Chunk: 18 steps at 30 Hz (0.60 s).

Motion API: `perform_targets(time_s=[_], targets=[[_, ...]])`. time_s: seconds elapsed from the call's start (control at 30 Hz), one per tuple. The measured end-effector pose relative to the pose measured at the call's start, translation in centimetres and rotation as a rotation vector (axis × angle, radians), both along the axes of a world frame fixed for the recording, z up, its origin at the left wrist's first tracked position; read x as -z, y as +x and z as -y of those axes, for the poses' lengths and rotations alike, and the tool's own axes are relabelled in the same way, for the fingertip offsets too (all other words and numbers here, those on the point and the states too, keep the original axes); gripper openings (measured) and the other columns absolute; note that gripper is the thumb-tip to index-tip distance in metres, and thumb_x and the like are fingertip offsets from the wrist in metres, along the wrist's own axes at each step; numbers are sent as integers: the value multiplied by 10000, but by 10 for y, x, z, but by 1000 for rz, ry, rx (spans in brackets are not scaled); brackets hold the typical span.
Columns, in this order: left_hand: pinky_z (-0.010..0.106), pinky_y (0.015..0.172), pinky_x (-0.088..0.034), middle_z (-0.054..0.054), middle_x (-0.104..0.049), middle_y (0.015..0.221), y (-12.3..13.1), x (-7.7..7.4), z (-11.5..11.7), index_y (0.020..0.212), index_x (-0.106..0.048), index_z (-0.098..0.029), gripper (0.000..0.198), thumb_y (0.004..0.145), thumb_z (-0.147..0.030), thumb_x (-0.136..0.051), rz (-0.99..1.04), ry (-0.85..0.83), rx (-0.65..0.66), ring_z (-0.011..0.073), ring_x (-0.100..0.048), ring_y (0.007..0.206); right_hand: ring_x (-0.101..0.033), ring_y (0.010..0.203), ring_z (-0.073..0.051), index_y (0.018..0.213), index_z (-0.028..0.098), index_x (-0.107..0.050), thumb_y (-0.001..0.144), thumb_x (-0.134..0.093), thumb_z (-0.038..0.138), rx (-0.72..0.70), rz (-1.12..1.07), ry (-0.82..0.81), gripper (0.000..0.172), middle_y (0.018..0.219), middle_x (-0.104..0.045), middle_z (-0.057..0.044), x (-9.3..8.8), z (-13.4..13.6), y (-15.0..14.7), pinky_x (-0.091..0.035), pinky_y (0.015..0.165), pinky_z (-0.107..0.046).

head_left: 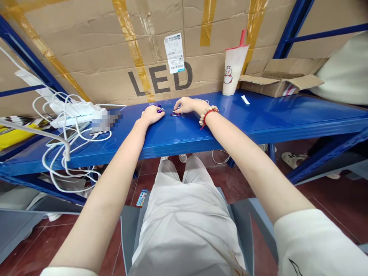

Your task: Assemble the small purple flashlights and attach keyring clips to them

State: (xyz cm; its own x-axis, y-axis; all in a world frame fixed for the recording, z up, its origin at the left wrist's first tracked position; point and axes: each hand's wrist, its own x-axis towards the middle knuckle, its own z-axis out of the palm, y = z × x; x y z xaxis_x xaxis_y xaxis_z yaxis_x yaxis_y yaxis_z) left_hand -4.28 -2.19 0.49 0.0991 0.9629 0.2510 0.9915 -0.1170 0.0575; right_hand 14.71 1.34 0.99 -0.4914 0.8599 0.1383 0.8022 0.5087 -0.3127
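Note:
My left hand [152,115] rests on the blue shelf top [184,132], its fingers curled around a small purple piece with a silvery metal part [160,110]. The exact kind of that piece is too small to make out. Just to the right, my right hand [184,104] bends down with its fingertips pinched on a small purple clip, shaped like a carabiner [175,114], which lies on the blue surface. A beaded bracelet with a red cord [207,115] circles the right wrist. A short gap separates the two hands.
A large cardboard sheet marked LED [161,78] stands behind. To the right are a drink cup with a red straw [232,73], a white paper scrap [245,99] and an open cardboard box [276,86]. Tangled white cables [67,134] and a power strip [77,115] lie left.

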Motion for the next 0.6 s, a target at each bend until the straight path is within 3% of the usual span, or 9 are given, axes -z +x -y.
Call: perform_targets(time_s=[0.33,0.6], targets=[[320,887,-471,53,-678,1099,-1,2,2,937,-706,-244,330,820,-437,-465,20,21,19,262,-594,1057,-634,948,-177,1114,221,-681,812,-631,372,6,18,-1,342,1058,-705,-39,0,2,-1,-471,834,-250],[333,952,-447,41,-636,1219,-1,1,4,1056,-695,-242,377,829,-428,-459,38,5,41,261,-560,1126,-641,870,-157,1125,182,-676,840,-600,331,16,37,-14,331,989,-719,-51,-5,12,-4,-469,790,-222]])
